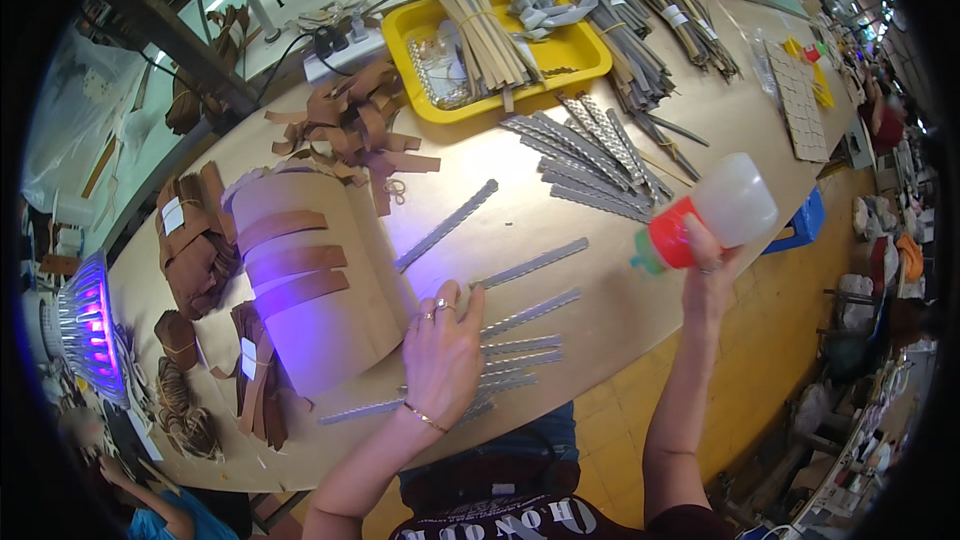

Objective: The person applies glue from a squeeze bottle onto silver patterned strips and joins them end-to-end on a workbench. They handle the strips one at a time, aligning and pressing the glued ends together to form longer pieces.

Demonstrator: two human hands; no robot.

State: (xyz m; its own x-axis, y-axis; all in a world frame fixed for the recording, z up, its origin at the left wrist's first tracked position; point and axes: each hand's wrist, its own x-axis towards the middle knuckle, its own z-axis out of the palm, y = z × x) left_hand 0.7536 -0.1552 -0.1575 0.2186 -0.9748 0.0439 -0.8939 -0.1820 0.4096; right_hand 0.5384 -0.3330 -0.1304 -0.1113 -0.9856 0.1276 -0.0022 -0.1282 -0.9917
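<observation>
My right hand [706, 258] is wrapped round a translucent squeeze bottle [738, 202] with a red band and a green cap. The bottle is tilted, its cap pointing down to the left above the table. Over the near middle of the table, my left hand [443, 352] is palm down with bent fingers. Its thumb and fingertips meet the near end of a grey strip with a braided silvery edge [535, 262]. Several similar strips [522, 344] fan out beside and partly under this hand. Another single strip [447, 225] lies farther off.
Left of my hand lies a large brown cylinder [335, 325] bearing brown strips [297, 260]. Brown bundles [195, 240] lie farther left, near a lamp glowing violet [92, 325]. A yellow tray [440, 112] and grey strip bundles [630, 50] are at the back. Another person's arm [150, 495] shows lower left.
</observation>
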